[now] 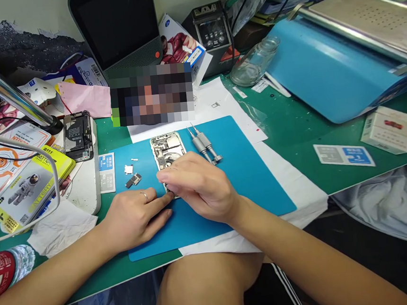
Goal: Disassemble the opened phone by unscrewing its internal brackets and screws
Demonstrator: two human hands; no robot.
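Observation:
An opened smartphone (pixel 167 144), its inner parts bare, lies on the blue mat (pixel 256 181). My left hand (pixel 134 215), a ring on one finger, rests palm down at its lower left. The index finger reaches out to the phone's bottom end, with the thumb stretched below it. Curled over the phone's lower half is my right hand (pixel 202 186), fingers closed; what they hold, if anything, is hidden. Left of the phone sit a small silver metal plate (pixel 129 169), a dark small part (pixel 133 180) and a tiny bright piece (pixel 135 160). Two grey screwdrivers (pixel 202 143) lie to the right.
Another opened phone (pixel 77 136) lies on a white box at left, near a yellow battery box (pixel 32 189) and a lamp pole (pixel 20 99). Behind stand a dark-screened device (pixel 116 27) and a glass jar (pixel 256 62). A cigarette-type box (pixel 387 129) is at right.

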